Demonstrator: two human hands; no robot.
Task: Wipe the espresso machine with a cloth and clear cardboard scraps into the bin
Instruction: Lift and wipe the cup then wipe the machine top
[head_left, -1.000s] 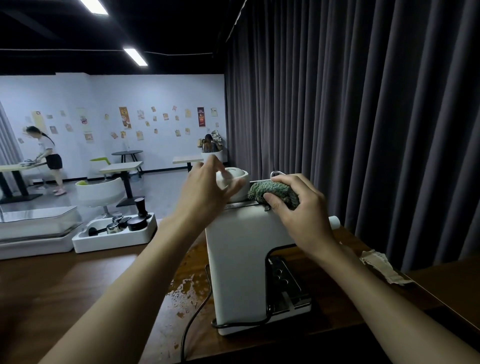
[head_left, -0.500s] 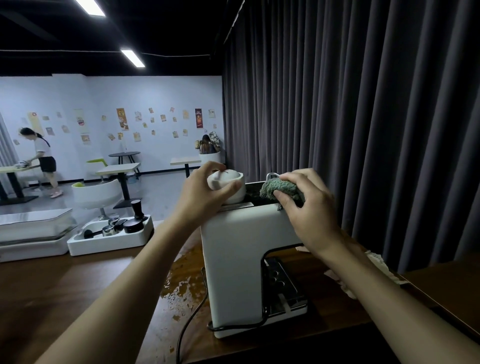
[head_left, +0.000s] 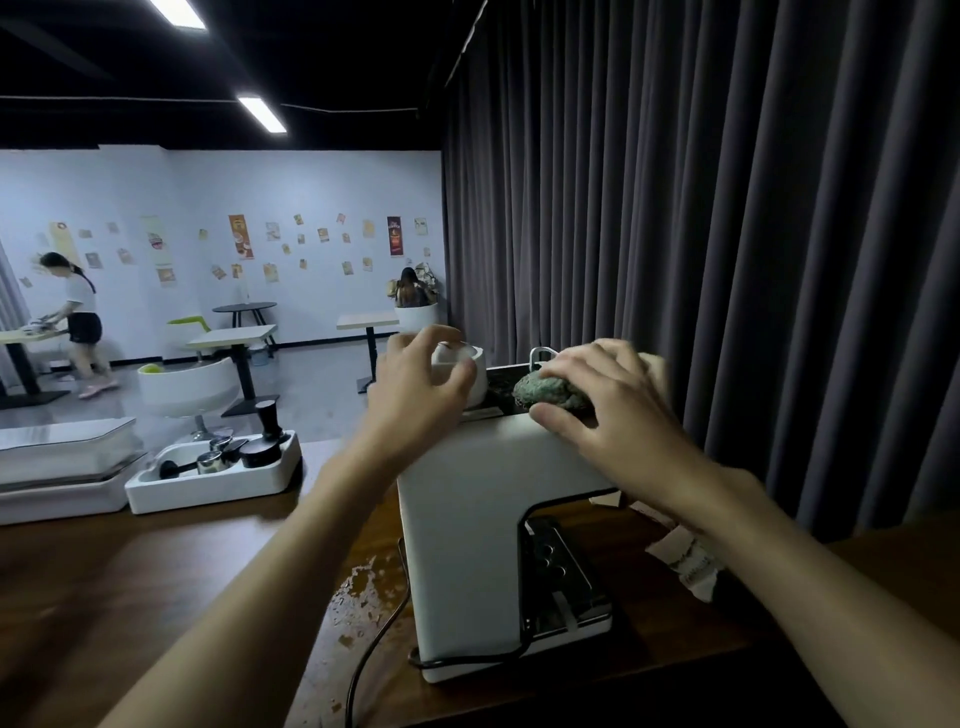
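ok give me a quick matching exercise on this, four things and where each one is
Things:
1. cloth
2. cup
3. tamper
4. scrap

Places:
a. in the white tray, left of the machine
b. on the machine top, held under the right hand
c. on the table, right of the machine
d. on the machine top, gripped by the left hand

Pairs: 1-b, 2-d, 3-a, 4-c
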